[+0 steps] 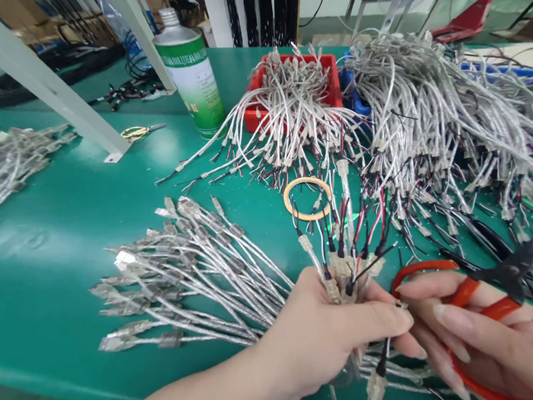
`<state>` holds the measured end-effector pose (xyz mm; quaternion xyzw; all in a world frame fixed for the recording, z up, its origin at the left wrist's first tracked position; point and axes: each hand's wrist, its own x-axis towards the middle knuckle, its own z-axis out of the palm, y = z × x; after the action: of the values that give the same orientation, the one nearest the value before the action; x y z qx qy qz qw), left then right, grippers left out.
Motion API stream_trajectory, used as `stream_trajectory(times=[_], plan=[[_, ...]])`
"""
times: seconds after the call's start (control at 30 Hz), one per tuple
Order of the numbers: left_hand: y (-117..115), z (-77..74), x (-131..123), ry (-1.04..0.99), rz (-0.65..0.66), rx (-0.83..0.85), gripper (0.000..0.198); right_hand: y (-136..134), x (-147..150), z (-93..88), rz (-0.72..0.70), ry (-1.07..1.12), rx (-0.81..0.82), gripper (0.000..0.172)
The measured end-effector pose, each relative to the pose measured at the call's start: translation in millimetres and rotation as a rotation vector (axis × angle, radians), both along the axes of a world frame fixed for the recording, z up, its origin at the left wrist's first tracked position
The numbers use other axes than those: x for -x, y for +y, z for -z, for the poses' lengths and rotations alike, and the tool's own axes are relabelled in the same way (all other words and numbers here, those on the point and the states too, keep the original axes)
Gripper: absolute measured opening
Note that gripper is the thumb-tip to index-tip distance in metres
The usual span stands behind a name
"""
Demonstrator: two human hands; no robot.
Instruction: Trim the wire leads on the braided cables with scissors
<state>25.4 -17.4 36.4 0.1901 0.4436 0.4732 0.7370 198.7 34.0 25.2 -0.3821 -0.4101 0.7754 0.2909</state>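
My left hand (330, 326) is wrapped round a bundle of clear-sheathed silvery cables (236, 272). Their connector ends fan out to the left on the table, and their stripped ends with red, white and black wires stick up above my fist. In my right hand (487, 336) are scissors (514, 273) with orange-red handles; the black blades point up and right, away from the cables. My right fingertips meet my left thumb at a small piece, too small to make out. Below my left hand hangs one cable end (376, 384) with a black-sleeved wire.
Behind my hands lies a tape roll (309, 216). More cables overflow a red bin (333, 80) and a blue bin (355, 94). Black-handled pliers (491, 238) lie at right. A green-white can (191, 75), small gold-handled scissors (135, 133) and a metal post (47, 76) stand further back.
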Motion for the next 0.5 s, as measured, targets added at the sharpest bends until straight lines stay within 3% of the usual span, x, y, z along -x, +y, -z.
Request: stream_trajectory(times=[0.07, 0.2, 0.5], plan=[[0, 1.2, 0, 0.014, 0.012, -0.016, 0.021, -7, 4, -4.7, 0.054, -0.061, 0.023, 0.022], [1, 2.7, -1, 0.001, 0.024, -0.025, 0.022, -15, 1, -1.9, 0.034, -0.068, -0.006, 0.021], [1, 0.2, -4, -0.022, -0.031, 0.023, 0.019, -1, -11, 11.3, -0.035, -0.086, -0.172, 0.019]])
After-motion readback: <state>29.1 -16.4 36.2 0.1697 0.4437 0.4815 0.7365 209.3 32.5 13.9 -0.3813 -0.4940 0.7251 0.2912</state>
